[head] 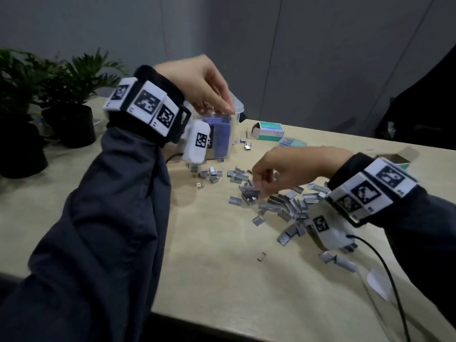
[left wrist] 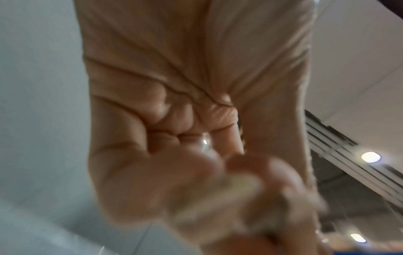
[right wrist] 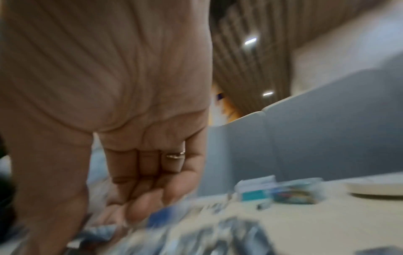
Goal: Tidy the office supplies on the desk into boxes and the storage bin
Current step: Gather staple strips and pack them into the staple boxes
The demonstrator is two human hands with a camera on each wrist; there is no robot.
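Loose silver staple strips [head: 283,203] lie scattered over the beige desk [head: 217,267]. A clear plastic storage bin [head: 238,104] with a purple item [head: 220,137] inside stands at the back. My left hand [head: 222,108] hangs over the bin's open top, fingers bunched and pointing down. In the left wrist view my left hand [left wrist: 229,165] has its thumb and fingertips closed on something pale and blurred, seemingly staples. My right hand [head: 257,185] reaches into the pile and pinches a few staple strips [head: 250,191]. The right wrist view shows my right hand [right wrist: 122,207] curled over blurred staples.
A green and white staple box [head: 267,130] and a small clear case [head: 292,141] lie behind the pile. An open cardboard box [head: 399,157] sits at the far right. Potted plants [head: 61,77] stand at the left. A black cable [head: 385,267] trails off the front right.
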